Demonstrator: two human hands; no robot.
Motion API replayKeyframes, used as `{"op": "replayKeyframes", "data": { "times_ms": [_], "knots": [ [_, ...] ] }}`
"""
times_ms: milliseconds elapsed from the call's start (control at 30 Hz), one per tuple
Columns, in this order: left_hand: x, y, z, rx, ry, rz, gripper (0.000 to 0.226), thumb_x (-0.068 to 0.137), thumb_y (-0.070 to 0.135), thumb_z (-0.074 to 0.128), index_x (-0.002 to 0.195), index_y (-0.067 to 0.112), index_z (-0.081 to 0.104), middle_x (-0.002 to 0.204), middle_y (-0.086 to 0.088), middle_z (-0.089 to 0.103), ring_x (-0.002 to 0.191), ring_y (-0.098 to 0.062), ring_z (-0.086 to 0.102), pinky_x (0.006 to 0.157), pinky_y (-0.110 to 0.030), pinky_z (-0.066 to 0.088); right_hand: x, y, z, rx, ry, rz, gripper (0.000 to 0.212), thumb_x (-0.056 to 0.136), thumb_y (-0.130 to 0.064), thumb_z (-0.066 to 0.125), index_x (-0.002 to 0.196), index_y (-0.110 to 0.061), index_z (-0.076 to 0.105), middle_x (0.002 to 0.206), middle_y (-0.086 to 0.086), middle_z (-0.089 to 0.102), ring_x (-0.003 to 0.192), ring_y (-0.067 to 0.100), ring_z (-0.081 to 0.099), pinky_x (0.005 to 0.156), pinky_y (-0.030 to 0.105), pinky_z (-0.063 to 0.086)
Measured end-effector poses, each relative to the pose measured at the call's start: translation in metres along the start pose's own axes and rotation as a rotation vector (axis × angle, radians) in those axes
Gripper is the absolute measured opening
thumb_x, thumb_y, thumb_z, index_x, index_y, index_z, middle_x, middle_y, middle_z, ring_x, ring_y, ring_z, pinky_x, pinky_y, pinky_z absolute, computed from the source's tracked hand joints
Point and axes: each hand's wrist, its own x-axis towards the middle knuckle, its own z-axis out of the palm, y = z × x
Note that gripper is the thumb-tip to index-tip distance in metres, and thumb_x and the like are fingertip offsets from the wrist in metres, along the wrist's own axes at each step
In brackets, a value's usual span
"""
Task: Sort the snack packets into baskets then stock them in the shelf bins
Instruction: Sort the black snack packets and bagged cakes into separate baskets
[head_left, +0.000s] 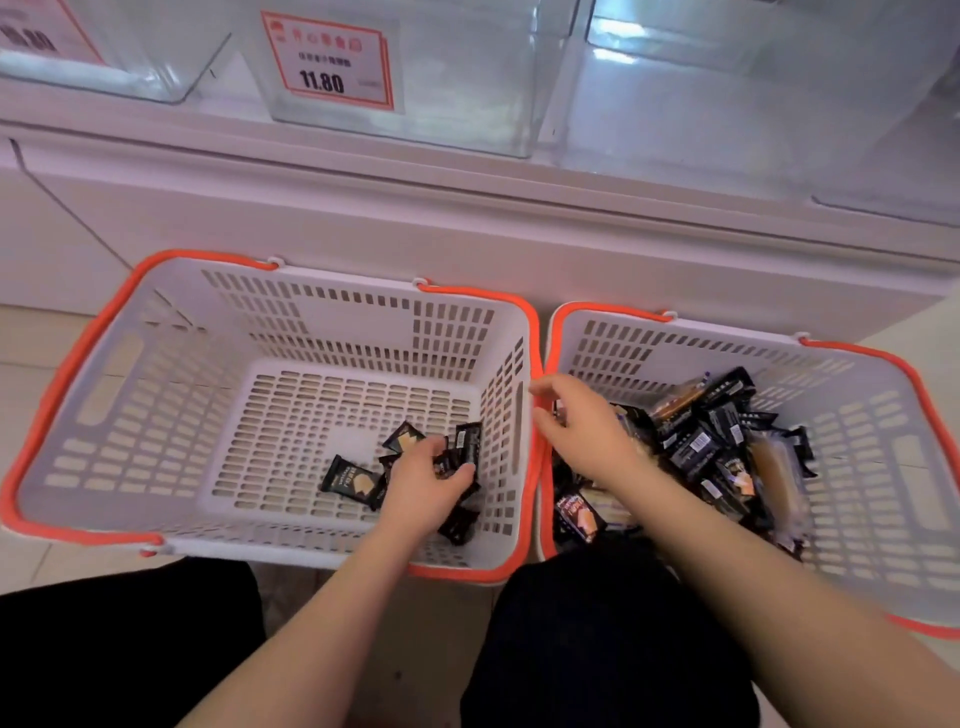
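1. The left hand (423, 486) is down inside the left basket (119, 364), in its right front corner, fingers curled round a few dark packets (462, 452).
2. The right hand (582, 426) hovers over the left edge of the right basket (883, 467), just beside the left basket's right wall. Its fingers are loosely spread and bent; it is blurred, and I cannot tell whether it holds anything.
3. More loose packets (353, 480) lie on the left basket's floor, all near its right front corner, touching or just beside the left hand.
4. The right basket touches the left basket's right side and holds a heap of packets (711, 441), mostly black, a few with orange showing.
5. Both baskets are white with orange rims and stand on the floor.
6. Behind the left basket rises a white shelf base (363, 218); above that stand clear bins (467, 93).
7. A price tag (332, 62) reading 11.80 is on the bin above the left basket.
8. The person's dark-clad knees (597, 649) are in front of the left basket.
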Motion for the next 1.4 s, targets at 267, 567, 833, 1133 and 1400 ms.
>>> {"op": "replayKeyframes", "data": {
  "times_ms": [267,567,833,1133,1400],
  "knots": [
    [-0.005,0.108,0.036,0.164,-0.122,0.723,0.023,0.091,0.015,0.051,0.11,0.013,0.062,0.113,0.0,0.062,0.109,-0.013,0.051,0.091,-0.015,0.032,-0.07,0.126,-0.016,0.017,-0.092,0.58,0.018,0.091,-0.019,0.055,0.104,-0.009,0.062,0.108,0.011,0.066,0.101,0.029,0.06,0.081,0.032,0.043],
    [0.031,0.1,0.134,1.209,-0.594,0.798,0.032,0.09,0.007,0.045,0.121,0.008,0.049,0.118,-0.012,0.053,0.108,-0.03,0.051,0.069,-0.037,0.036,-0.075,0.188,-0.012,-0.162,-0.407,0.529,0.027,0.089,-0.029,0.06,0.11,-0.013,0.065,0.111,0.011,0.066,0.102,0.026,0.059,0.084,0.029,0.043],
    [0.058,0.08,0.175,1.45,-0.727,0.681,0.049,0.09,0.008,0.052,0.136,0.006,0.036,0.134,-0.014,0.042,0.12,-0.028,0.042,0.093,-0.036,0.039,-0.053,0.188,0.032,-0.236,-0.761,0.387,0.068,0.073,-0.066,0.061,0.118,-0.016,0.054,0.115,0.002,0.061,0.1,0.021,0.058,0.084,0.036,0.05],
    [0.071,0.074,0.191,1.541,-0.751,0.724,0.052,0.088,0.02,0.058,0.135,0.01,0.039,0.135,-0.012,0.041,0.123,-0.028,0.039,0.097,-0.037,0.036,-0.052,0.18,0.021,-0.472,-0.616,0.263,0.02,0.087,-0.03,0.055,0.098,-0.013,0.056,0.097,0.006,0.061,0.079,0.023,0.055,0.065,0.031,0.045],
    [0.088,0.09,0.188,1.173,-0.527,0.554,0.053,0.086,0.047,0.057,0.121,0.008,0.044,0.122,-0.011,0.051,0.11,-0.026,0.049,0.08,-0.035,0.043,-0.069,0.231,-0.035,0.02,-0.082,0.589,0.03,0.089,-0.02,0.05,0.117,-0.011,0.056,0.064,0.0,0.053,0.053,0.016,0.05,0.045,0.026,0.033]
  ]
}}
